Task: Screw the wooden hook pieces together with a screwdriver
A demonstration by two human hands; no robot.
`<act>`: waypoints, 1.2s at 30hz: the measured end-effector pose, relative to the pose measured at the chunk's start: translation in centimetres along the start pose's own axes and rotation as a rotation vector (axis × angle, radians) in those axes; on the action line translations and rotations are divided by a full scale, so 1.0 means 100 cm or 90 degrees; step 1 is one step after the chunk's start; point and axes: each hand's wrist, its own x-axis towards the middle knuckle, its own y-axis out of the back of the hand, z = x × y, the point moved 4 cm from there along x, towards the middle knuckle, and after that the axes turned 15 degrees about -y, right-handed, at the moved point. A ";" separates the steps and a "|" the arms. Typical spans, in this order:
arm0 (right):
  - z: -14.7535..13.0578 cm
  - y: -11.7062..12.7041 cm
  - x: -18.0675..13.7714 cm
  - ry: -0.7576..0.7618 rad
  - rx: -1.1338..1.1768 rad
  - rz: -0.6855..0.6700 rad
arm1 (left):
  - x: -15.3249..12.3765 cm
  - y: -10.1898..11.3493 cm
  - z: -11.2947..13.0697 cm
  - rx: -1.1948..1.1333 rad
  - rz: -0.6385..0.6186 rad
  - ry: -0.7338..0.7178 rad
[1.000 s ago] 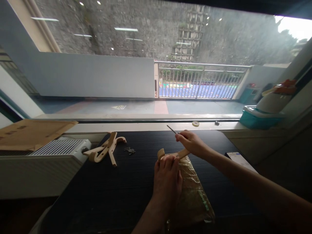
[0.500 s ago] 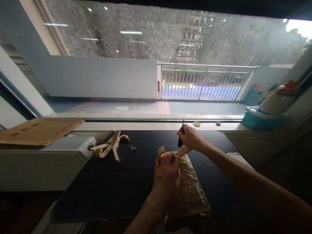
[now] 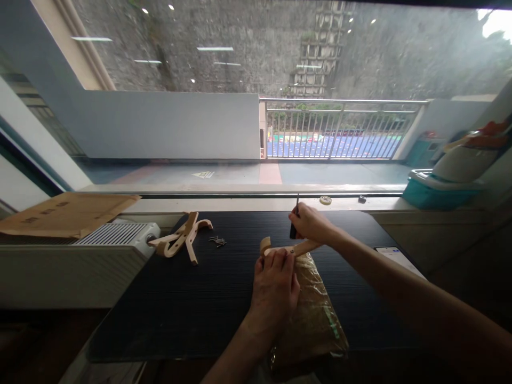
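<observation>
My left hand [image 3: 276, 282] presses down with its fingers closed around a pale wooden piece [image 3: 307, 247] that has a curled end [image 3: 265, 244]. A dark screw head [image 3: 292, 251] shows in the wood beside my fingertips. Under the wood lies a flat package [image 3: 320, 314] wrapped in shiny brown tape. Just above the wood, my right hand [image 3: 314, 221] grips what looks like a screwdriver [image 3: 293, 230], its black handle low and its thin shaft pointing up. The tool's tip is apart from the screw.
More curved wooden pieces [image 3: 188, 236] lie at the table's left, with several loose screws [image 3: 217, 241] nearby. A phone [image 3: 396, 260] rests at the right edge. Tape [image 3: 325, 200] sits on the sill, and a teal box [image 3: 438, 190] stands farther right. Cardboard [image 3: 68, 213] covers part of the radiator [image 3: 116, 234].
The view has shifted slightly. Both hands keep nearly the same pose, with the screwdriver still held upright in my right hand.
</observation>
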 end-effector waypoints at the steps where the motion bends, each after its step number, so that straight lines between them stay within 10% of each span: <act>1: 0.000 -0.001 0.000 -0.001 -0.001 0.000 | 0.000 0.000 0.000 -0.001 0.001 0.002; 15: 0.007 0.060 -0.016 0.170 -0.162 -0.129 | 0.000 -0.003 -0.001 0.002 -0.029 -0.023; 36: -0.021 0.058 -0.044 0.304 -0.360 -0.158 | 0.002 -0.004 -0.003 -0.003 -0.055 -0.018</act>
